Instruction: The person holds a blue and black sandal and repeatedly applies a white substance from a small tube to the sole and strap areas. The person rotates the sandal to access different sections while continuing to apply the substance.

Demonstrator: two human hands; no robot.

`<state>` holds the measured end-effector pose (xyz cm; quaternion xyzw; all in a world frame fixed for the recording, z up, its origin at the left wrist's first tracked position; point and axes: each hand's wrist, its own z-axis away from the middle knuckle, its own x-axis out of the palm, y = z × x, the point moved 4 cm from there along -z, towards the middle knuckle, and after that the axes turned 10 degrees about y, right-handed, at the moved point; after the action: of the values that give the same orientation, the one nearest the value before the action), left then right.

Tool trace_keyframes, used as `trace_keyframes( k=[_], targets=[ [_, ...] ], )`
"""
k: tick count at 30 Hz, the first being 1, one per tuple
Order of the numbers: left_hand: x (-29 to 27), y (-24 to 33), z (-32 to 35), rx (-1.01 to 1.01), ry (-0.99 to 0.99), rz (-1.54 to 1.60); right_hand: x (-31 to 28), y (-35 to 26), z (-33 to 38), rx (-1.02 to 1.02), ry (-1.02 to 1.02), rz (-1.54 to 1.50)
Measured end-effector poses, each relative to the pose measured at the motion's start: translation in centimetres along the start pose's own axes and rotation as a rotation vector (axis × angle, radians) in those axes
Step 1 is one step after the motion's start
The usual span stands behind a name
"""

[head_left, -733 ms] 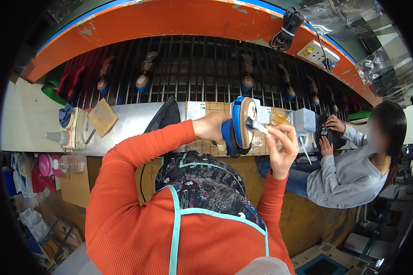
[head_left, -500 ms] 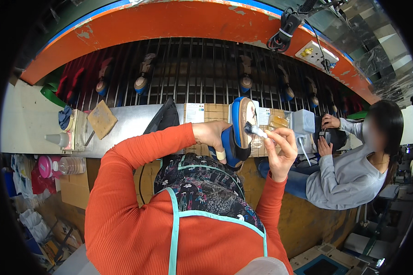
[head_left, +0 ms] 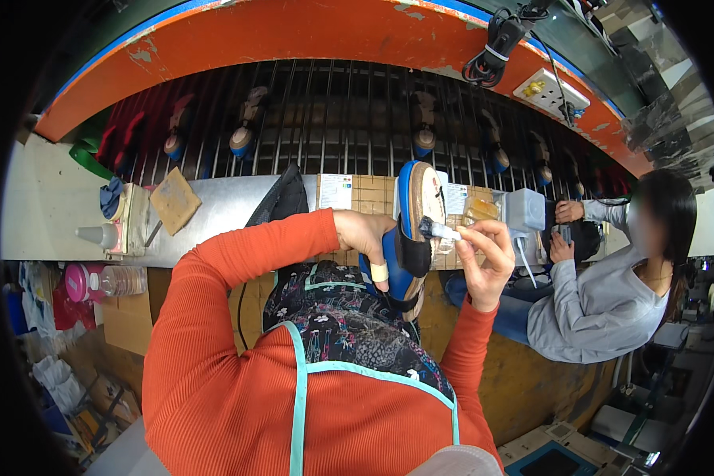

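Observation:
My left hand [head_left: 364, 242], its thumb taped, is closed around the blue and black side of an unfinished shoe [head_left: 410, 190]. The shoe is held up above the bench's near edge, its pale underside and tan rim turned to the right. Between the fingertips of my right hand [head_left: 488, 258] is the white handle of a small brush [head_left: 444, 232]. Its dark bristles are against the shoe's underside, near the middle. The fingers of the left hand behind the shoe are hidden.
Across the bench, several similar shoes [head_left: 242, 141] lie on a rack of metal rods. A tan square block [head_left: 175, 201] is at left. A tub of amber material [head_left: 481, 210] and a white container [head_left: 523, 212] stand at right, beside a co-worker [head_left: 603, 293] in grey.
The shoe has tilted and turned in my left hand, showing more of its black band and heel end. The brush has shifted slightly left and down along the underside.

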<state>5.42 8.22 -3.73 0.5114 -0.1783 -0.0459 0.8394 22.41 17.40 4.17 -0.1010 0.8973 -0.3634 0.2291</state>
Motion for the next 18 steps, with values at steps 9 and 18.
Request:
trace_keyframes(
  k=[9, 18],
  targets=[
    [1.1, 0.6, -0.7, 0.043, -0.169, 0.017, -0.2, 1.1, -4.0, -0.099, -0.093, -0.045],
    [-1.8, -2.7, -0.9, 0.328, -0.033, -0.086, -3.2, 5.0, 4.1, 0.314, 0.050, -0.047]
  ],
)
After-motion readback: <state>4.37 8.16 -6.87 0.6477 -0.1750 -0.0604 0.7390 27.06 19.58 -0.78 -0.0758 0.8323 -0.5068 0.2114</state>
